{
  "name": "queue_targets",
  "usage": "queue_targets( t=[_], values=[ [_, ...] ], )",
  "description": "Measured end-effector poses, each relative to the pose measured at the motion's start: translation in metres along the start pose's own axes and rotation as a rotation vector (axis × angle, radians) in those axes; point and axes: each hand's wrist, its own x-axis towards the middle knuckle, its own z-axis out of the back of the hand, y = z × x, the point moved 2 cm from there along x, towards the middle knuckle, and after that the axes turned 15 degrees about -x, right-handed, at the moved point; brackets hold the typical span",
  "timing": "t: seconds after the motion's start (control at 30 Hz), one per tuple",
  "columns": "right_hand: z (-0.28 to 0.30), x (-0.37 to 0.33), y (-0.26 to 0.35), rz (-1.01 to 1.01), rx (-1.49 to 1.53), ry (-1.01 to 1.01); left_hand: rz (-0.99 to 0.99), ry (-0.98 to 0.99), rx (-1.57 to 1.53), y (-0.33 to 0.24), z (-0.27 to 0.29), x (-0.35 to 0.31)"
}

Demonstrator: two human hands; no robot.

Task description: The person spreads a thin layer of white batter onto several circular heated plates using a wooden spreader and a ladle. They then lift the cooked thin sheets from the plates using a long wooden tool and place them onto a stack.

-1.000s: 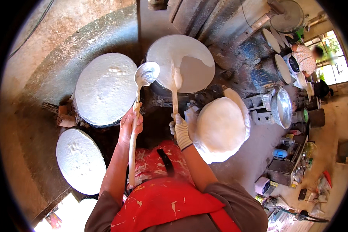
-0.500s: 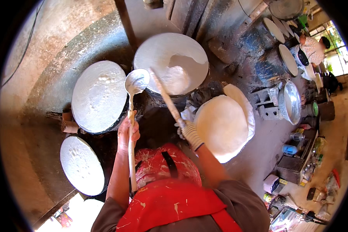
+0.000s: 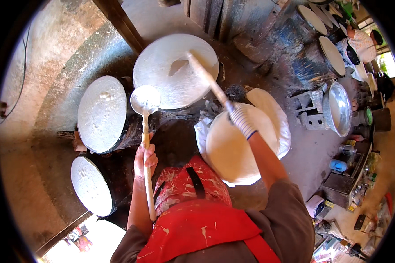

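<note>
My bare left hand [image 3: 145, 158] is closed around the long pale handle of a ladle [image 3: 146, 98], held upright with its batter-coated bowl at the top. A striped glove covers my right hand [image 3: 242, 121], which is wrapped round a wooden stick [image 3: 210, 82]. The stick slants up and left, its far end over a large round pan [image 3: 162, 90] coated white. Near that end, a small grey-brown patch [image 3: 177, 67] breaks the white coating. Below my right forearm lies a pale round stack [image 3: 237, 151] of what look like thin sheets, on white cloth.
Two more white-coated round pans [image 3: 102, 114] [image 3: 91, 186] stand at the left. A wooden post [image 3: 120, 24] rises behind the large pan. At right are a metal basin [image 3: 339, 109], concrete blocks [image 3: 307, 107] and a low cabinet [image 3: 338, 186]. Another person [image 3: 362, 46] is at the far right.
My right hand and the stick have swung right and outward across the large pan. Its grey-brown patch has become smaller. The ladle stays upright in my left hand, and the view has shifted slightly.
</note>
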Motion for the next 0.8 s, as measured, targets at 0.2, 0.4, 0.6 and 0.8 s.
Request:
queue_targets(
  t=[0.2, 0.4, 0.6, 0.8],
  values=[
    [-0.042, -0.034, -0.021, 0.115, -0.114, 0.237, -0.027, -0.067, 0.06, 0.015, -0.012, 0.0],
    [-0.035, -0.026, -0.045, 0.013, -0.221, 0.329, -0.052, -0.087, 0.044, 0.024, -0.014, 0.004],
    [0.061, 0.039, -0.013, 0.077, -0.188, 0.088, -0.038, -0.079, 0.051, 0.028, -0.022, 0.006],
    [0.006, -0.037, -0.043, -0.05, -0.1, 0.313, -0.061, -0.089, 0.064, 0.019, -0.02, 0.004]
  ],
)
